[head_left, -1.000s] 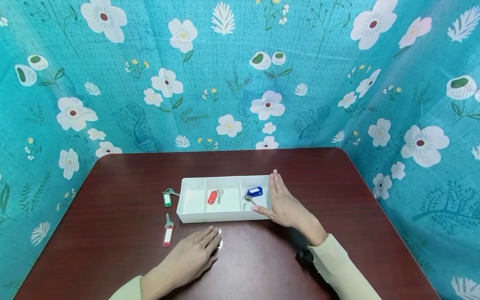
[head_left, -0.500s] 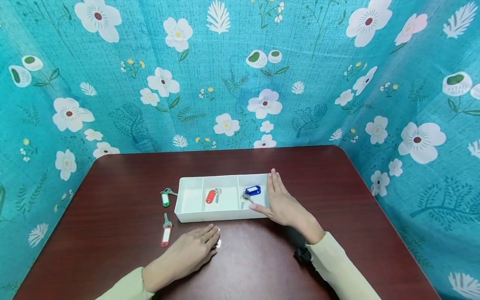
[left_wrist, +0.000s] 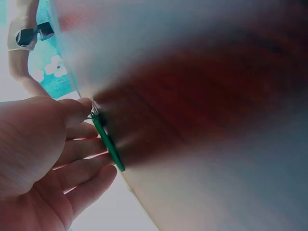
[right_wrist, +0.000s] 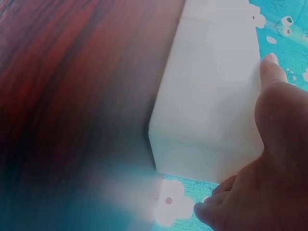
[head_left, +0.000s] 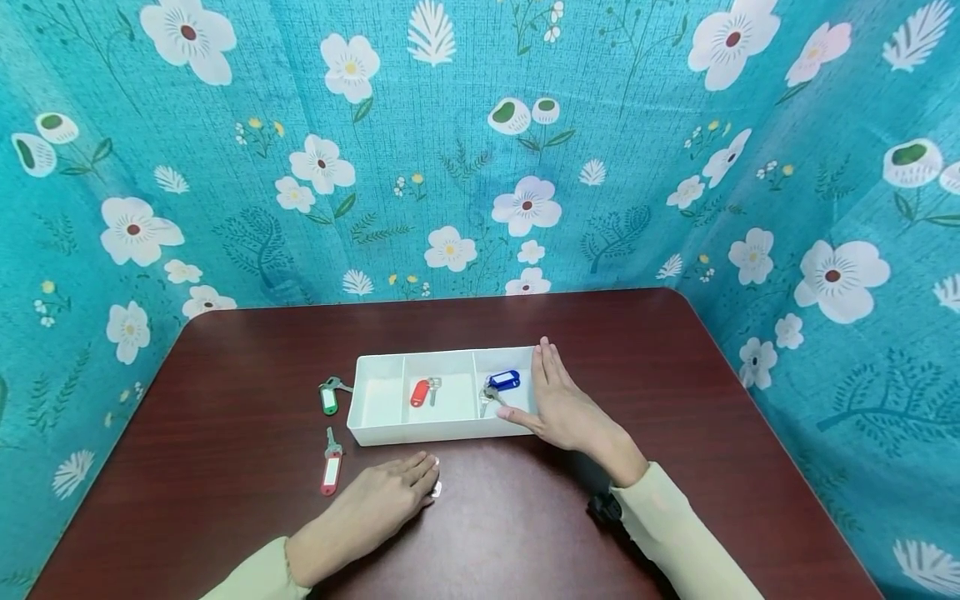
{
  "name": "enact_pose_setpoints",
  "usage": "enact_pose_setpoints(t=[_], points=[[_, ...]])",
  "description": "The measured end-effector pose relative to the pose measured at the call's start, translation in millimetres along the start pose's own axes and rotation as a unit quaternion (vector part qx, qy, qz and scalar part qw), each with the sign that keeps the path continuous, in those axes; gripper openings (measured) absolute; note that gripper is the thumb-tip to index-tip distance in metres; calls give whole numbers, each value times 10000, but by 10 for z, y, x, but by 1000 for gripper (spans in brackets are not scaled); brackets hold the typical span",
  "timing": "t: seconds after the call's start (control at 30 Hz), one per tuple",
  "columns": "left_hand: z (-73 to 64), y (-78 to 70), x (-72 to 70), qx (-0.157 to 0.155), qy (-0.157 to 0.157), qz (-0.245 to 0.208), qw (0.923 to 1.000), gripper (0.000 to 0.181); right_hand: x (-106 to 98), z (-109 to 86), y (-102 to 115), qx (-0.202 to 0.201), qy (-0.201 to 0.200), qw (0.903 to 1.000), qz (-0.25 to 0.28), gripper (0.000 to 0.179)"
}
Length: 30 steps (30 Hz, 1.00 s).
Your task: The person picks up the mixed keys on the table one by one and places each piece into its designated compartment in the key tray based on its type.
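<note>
Green, likely light and stiff, the tag [left_wrist: 109, 143] is probably wanting an edge pinch under the left hand [head_left: 377, 502], fingers outstretched, the right hand [head_left: 573, 410], thumb apart, touching the tray [head_left: 420, 433].

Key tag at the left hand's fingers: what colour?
The key tag is green; it shows best in the left wrist view.

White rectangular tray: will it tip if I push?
Probably not: the white rectangular tray is long and low, so it likely slides on the shiny dark-red table. It looks stiff, with straight walls. The loose red-tagged metal key inside might shift.
</note>
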<state>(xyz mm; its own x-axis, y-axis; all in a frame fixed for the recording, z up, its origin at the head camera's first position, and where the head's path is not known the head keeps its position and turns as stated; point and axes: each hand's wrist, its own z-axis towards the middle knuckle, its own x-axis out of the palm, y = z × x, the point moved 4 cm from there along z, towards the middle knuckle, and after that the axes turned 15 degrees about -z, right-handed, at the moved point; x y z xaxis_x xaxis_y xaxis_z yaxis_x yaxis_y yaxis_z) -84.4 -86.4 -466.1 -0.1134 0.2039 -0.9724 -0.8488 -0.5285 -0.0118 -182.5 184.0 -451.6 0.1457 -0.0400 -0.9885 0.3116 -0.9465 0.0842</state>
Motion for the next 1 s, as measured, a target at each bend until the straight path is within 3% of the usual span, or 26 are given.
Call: enact_pose_setpoints(t=[0.7, 1.0], points=[[9, -15, -34, 189, -185, -91, 9996, 20, 6, 8, -3, -1, -11, 10000, -26, 121], [0, -14, -42, 203, -254, -53, 9995, 28, -3, 14, -9, -29, 40, 10000, -33, 122]])
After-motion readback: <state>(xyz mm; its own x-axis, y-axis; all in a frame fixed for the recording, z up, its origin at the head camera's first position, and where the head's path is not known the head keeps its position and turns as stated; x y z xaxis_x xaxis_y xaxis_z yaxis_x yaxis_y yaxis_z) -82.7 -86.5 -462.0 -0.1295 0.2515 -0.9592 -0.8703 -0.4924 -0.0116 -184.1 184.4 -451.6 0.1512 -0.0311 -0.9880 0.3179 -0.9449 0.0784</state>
